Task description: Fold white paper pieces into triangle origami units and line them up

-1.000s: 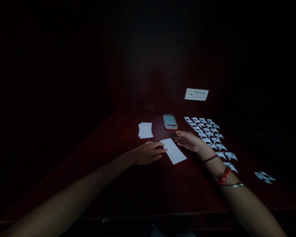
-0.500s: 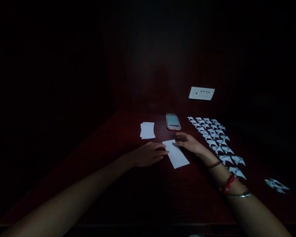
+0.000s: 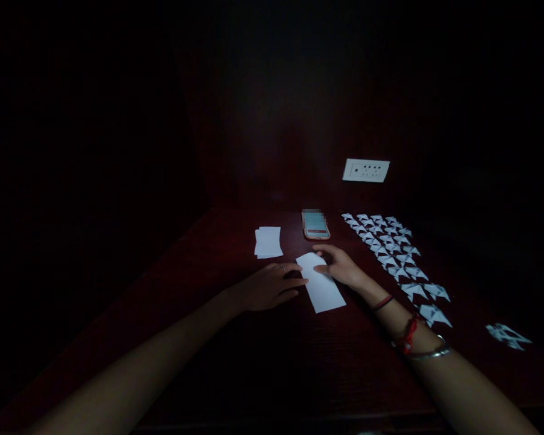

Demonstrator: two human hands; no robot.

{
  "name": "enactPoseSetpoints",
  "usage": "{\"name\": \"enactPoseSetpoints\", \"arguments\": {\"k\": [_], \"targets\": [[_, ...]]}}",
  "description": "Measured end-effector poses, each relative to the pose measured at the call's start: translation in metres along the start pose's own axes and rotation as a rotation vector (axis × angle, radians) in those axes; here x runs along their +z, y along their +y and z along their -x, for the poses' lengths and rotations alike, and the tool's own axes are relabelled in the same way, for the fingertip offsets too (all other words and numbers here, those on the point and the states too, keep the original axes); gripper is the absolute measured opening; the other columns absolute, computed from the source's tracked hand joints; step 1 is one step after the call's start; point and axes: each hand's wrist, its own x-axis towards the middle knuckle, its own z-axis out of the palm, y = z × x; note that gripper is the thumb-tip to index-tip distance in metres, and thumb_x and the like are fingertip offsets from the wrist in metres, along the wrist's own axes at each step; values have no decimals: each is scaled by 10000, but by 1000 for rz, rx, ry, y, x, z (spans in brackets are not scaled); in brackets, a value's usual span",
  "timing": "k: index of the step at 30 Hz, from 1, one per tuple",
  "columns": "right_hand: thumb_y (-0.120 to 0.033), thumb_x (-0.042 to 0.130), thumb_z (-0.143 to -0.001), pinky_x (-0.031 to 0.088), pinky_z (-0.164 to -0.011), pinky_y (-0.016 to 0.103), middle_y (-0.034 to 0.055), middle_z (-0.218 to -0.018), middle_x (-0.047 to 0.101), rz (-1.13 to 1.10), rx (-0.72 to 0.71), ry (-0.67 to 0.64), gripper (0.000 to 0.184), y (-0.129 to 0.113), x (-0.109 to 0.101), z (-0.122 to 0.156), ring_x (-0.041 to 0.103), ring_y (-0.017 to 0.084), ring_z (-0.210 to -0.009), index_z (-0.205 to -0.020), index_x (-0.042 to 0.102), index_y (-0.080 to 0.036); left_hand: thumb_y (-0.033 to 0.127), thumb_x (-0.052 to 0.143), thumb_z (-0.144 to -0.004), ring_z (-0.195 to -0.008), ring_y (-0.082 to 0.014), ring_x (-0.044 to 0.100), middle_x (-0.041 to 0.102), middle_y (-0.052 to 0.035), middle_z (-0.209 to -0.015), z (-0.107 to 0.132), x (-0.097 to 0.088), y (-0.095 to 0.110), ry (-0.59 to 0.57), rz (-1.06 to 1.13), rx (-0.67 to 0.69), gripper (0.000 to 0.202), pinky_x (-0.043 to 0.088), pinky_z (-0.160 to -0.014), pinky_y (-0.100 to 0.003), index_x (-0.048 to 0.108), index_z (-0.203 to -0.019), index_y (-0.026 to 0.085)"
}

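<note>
A white rectangular sheet of paper [image 3: 323,293] lies slanted on the dark red table between my hands. My left hand [image 3: 269,287] rests at its left edge, fingers spread, the fingertips touching the paper. On the other side, my right hand [image 3: 342,266] has its thumb on top of the sheet and its index finger at the far edge. The far right corner looks slightly raised and curved between them. My other right fingers are partly hidden.
A small stack of white paper [image 3: 268,241] lies beyond my left hand. Behind the sheet is a phone [image 3: 316,225]. Rows of folded white paper pieces [image 3: 390,244] cover the right side, with another folded bundle [image 3: 508,336] nearer. A socket plate [image 3: 366,170] is on the wall.
My right hand has moved onto the sheet, its thumb now over the paper. The far edge has begun to curve. My left hand stays beside the sheet, and the view has shifted slightly.
</note>
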Motion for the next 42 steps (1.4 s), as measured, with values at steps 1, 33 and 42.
{"name": "enactPoseSetpoints", "arguments": {"k": [1,33,42], "targets": [[-154,615,-571,426,-735,298,51,-1008,516,-41,44,41,534,1,0,-1,527,143,-782,-1086,479,-194,305,329,-868,-1073,-195,371,363,-51,-1212,0,0,0,-1,6,-1,326,312,-877,-351,374,-1188,261],[-86,539,-611,417,-765,276,5,-903,610,252,-333,-255,252,-16,-9,4,558,146,-821,-789,653,-224,301,329,-862,-1151,-226,253,334,-30,-1236,5,9,-11,-23,-44,-101,343,255,-931,-376,341,-1201,250],[-106,536,-635,392,-798,247,10,-984,594,257,-431,-403,253,-18,-17,7,555,126,-861,-844,642,-199,285,327,-861,-1131,-204,282,349,-4,-1222,5,9,-11,-14,-3,-125,301,270,-922,-362,384,-1156,268]]}}
